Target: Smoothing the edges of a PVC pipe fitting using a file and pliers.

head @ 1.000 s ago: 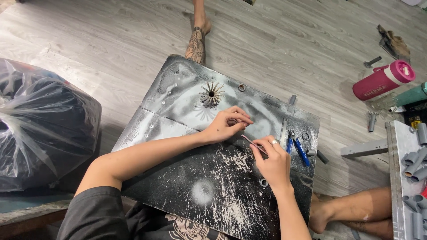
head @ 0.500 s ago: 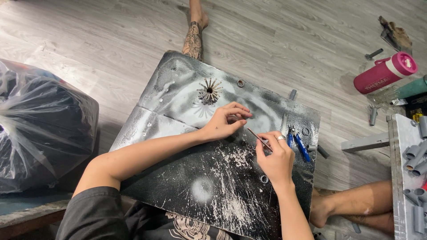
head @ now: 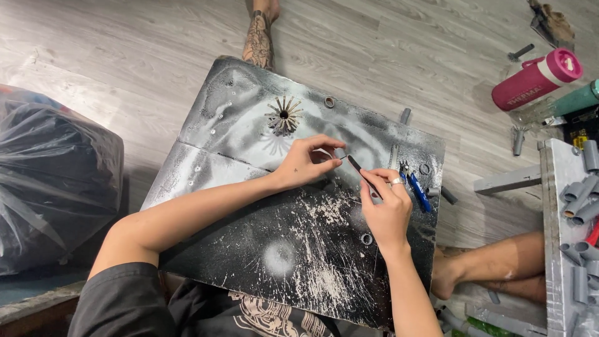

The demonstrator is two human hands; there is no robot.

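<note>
I sit on the floor with a dark, paint-speckled board (head: pixel 249 187) across my legs. My left hand (head: pixel 309 162) pinches a small thin pale piece (head: pixel 327 153) above the board. My right hand (head: pixel 387 209), a ring on one finger, grips a slim dark tool (head: pixel 360 171) whose tip meets that piece. A small round object made of radiating spikes (head: pixel 284 117) stands on the board beyond my left hand. Blue-handled pliers (head: pixel 417 187) lie just right of my right hand.
A big black plastic bag (head: pixel 53 181) sits at the left. A pink bottle (head: pixel 536 78) and a teal bottle (head: pixel 577 98) lie at the upper right. Grey pipe pieces (head: pixel 577 200) fill a grey tray at the right. My bare leg (head: pixel 493 268) shows lower right.
My hands have drawn close together, the right hand lifting the dark tool's tip up to the piece pinched in my left fingers. The view has shifted slightly.
</note>
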